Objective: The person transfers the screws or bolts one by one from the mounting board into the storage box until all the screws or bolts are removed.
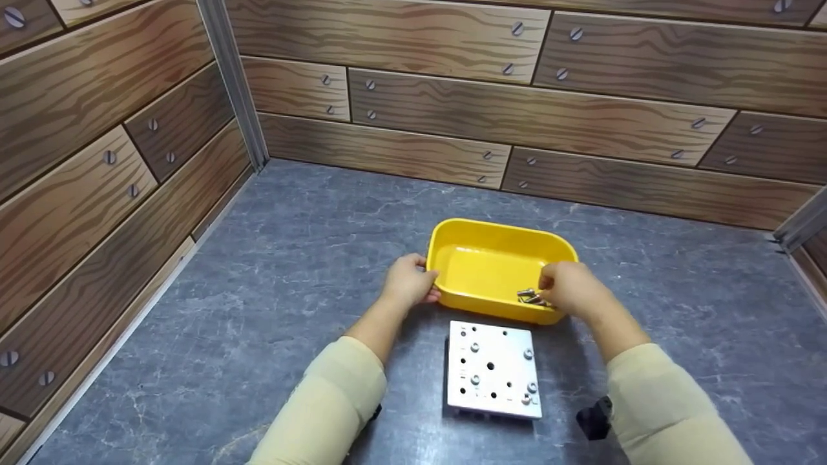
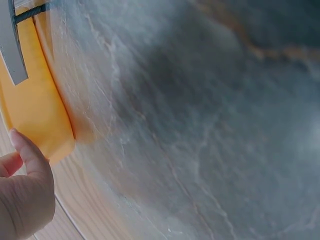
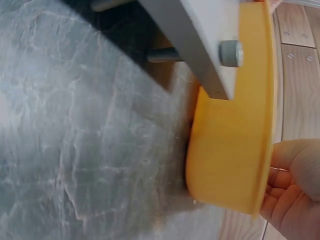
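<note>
A yellow plastic bin [image 1: 491, 309] stands on the grey marbled surface. My left hand [image 1: 408, 281] grips its left end, thumb at the rim and fingers along the outer wall. Over the right end, my right hand [image 1: 572, 287] reaches inside with fingers bent, close to a small heap of metal screws [image 1: 531, 297]. Whether those fingertips pinch a screw is hidden. In front of the bin lies a silvery metal plate [image 1: 497, 345] with drilled holes and several socket-head screws [image 3: 231, 53] in it. The right wrist view shows the plate raised on screw shanks.
Wood-patterned walls [image 1: 387, 97] enclose the surface at the back and both sides. Metal corner posts [image 1: 236, 84] stand where they meet. A black object [image 1: 594, 418] sits by the right sleeve.
</note>
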`<state>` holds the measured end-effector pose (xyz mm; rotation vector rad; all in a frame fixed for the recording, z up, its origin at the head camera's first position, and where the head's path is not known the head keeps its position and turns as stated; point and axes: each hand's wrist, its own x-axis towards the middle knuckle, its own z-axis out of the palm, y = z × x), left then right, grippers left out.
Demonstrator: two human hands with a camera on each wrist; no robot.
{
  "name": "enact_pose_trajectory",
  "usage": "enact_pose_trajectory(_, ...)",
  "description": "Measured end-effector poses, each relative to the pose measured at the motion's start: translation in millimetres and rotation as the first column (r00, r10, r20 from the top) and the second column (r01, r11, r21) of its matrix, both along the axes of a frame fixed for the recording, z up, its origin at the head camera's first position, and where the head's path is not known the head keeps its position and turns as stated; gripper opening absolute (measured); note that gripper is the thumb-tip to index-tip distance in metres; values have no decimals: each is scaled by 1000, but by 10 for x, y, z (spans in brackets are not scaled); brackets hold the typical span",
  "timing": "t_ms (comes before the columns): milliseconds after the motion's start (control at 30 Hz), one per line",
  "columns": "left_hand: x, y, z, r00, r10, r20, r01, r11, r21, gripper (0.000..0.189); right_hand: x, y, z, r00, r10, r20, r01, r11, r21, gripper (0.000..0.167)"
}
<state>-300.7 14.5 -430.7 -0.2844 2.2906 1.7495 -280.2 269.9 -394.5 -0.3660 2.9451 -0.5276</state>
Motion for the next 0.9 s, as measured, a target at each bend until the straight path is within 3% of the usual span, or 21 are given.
enact_pose_trajectory(233,-14,-2,-2,1000,2,16,-2,1000,-8,27,148,2,162,1000,24,11,-24,999,-22,5)
enact_pose_trajectory(433,-7,-1,6,1000,-1,21,1,1000,-5,26,366,-49,203,994,106,36,-103,993,-64,5)
enact_pose_trajectory(667,9,-8,20,1000,-9,0,9,1000,-3,27,667,-123,207,962,265,65,-255,958,-134,9)
enact_pose_trajectory(900,15,-5,21,1000,-10,-5,10,1000,1,28,879,-221,194,916,392,85,-378,914,-144,10)
